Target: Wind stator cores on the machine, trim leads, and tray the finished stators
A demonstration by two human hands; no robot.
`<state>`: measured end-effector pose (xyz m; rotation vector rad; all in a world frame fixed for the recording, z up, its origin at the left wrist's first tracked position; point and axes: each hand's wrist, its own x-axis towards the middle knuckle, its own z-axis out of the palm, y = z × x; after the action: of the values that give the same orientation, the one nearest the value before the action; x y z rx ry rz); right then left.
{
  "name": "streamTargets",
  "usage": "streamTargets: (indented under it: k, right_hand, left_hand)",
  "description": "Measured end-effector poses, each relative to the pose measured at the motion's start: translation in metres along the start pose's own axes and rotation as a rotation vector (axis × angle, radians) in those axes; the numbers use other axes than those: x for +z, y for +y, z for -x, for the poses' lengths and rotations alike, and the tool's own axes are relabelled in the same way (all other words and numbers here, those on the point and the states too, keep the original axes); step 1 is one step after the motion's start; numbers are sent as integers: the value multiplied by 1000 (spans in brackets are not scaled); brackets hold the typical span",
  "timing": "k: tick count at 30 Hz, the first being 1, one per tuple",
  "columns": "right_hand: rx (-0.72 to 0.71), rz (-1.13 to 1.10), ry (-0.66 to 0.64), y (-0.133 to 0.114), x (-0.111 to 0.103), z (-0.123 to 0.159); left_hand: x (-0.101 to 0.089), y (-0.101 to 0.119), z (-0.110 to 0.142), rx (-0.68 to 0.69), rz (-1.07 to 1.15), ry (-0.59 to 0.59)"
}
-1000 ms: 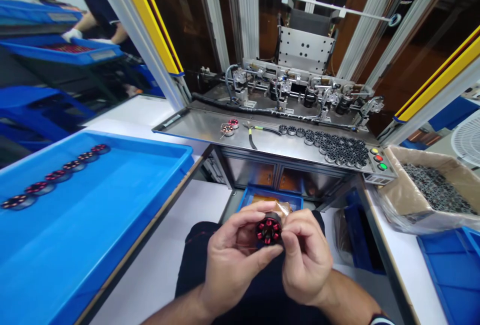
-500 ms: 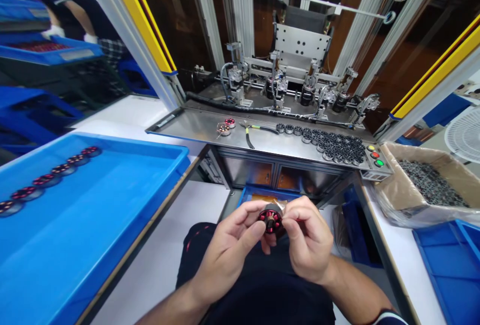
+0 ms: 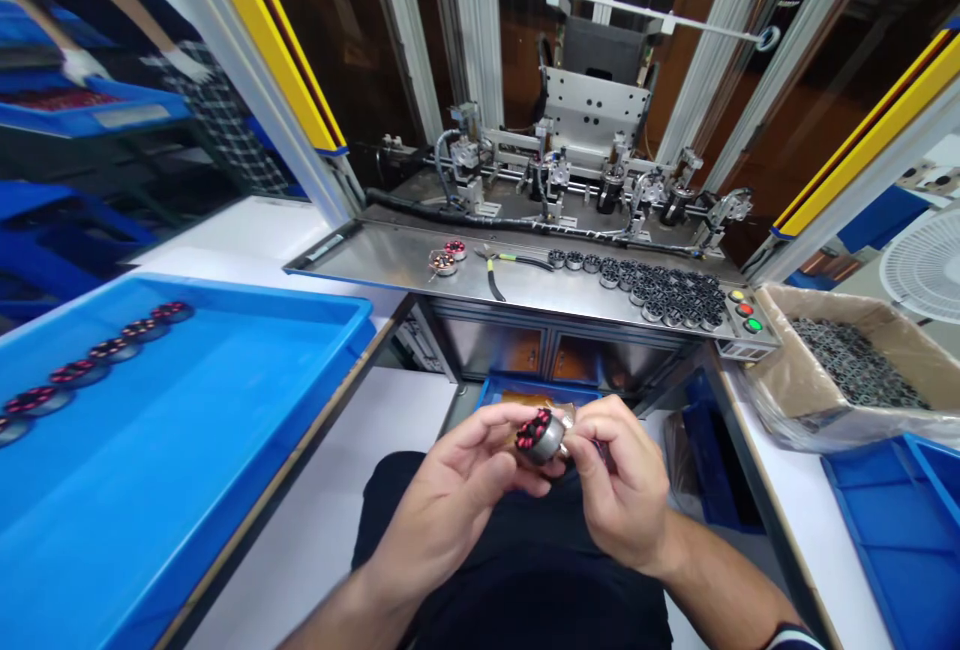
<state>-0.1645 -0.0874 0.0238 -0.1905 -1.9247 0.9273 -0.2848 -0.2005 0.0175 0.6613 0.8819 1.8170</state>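
Far left: co-worker's gloved hand (image 3: 85, 67) at a bin (image 3: 67, 118) of red parts. Nearer, blue tray (image 3: 240, 410), row of motors (image 3: 112, 350) along its far left side. Left hand (image 3: 465, 475): grip curled round one motor (image 3: 544, 440), held tilted above the lap, red coils facing up-left. Pliers (image 3: 507, 257) on the metal counter (image 3: 360, 255) beyond. Right hand (image 3: 619, 485): thumb and forefinger at motor's right side; grasping or merely touching, cannot tell. Then dark rings (image 3: 671, 292) bunched on the counter; carton (image 3: 791, 395) far right.
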Motion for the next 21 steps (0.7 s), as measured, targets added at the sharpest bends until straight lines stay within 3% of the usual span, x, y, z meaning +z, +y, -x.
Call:
streamTargets:
  k: [8,11,14,16,21]
  right_hand:
    - [86,-71,-42,-4,-2,-5]
    - [-47,-69,-69,-4,-6,-7]
    - [-170,-10,-108,-3,-12,-9]
    - [-208,45,-141,-2,-15,-10]
    - [-168,97,-92,-6,-14,-7]
  left_hand:
    - [-5,-1,-1,217,65,-59]
    - [-3,1,-2,114,70,-41]
    - [0,0,-3,-136,65,-134]
    - [1,-2,-4,-214,68,-192]
    - [0,-6,-4,-91,57,-154]
